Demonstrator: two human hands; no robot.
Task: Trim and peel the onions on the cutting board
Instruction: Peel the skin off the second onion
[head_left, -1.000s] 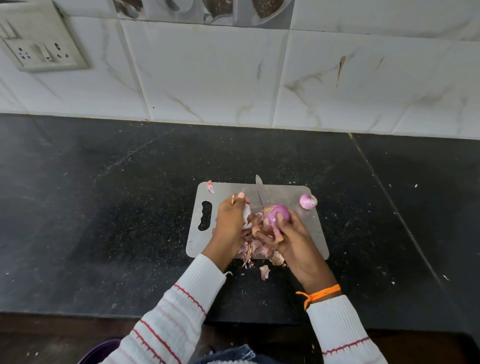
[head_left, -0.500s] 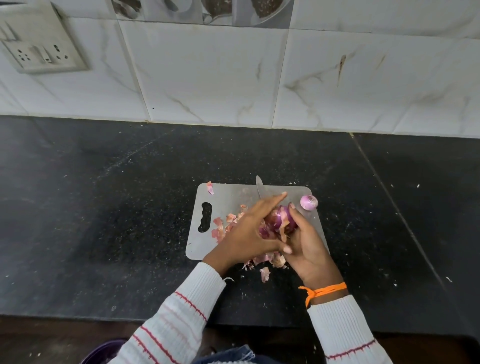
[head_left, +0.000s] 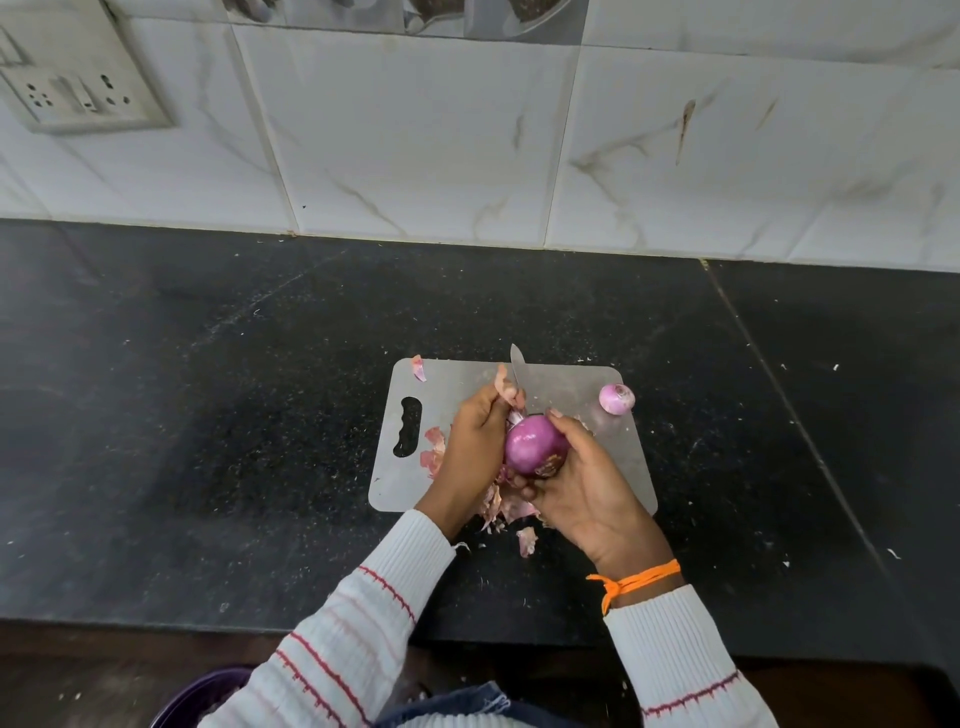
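Head view: left hand has pulled a skin strip off; right hand grips the onion.

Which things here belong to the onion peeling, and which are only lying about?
For the job: onion in the right hand; skin strip pinched by the left hand; small peeled onion; knife; cutting board; peel scraps.

Lying about: wall socket; purple bowl.

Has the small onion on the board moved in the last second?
No. The small onion lies at the same spot by the far right corner of the board, as before.
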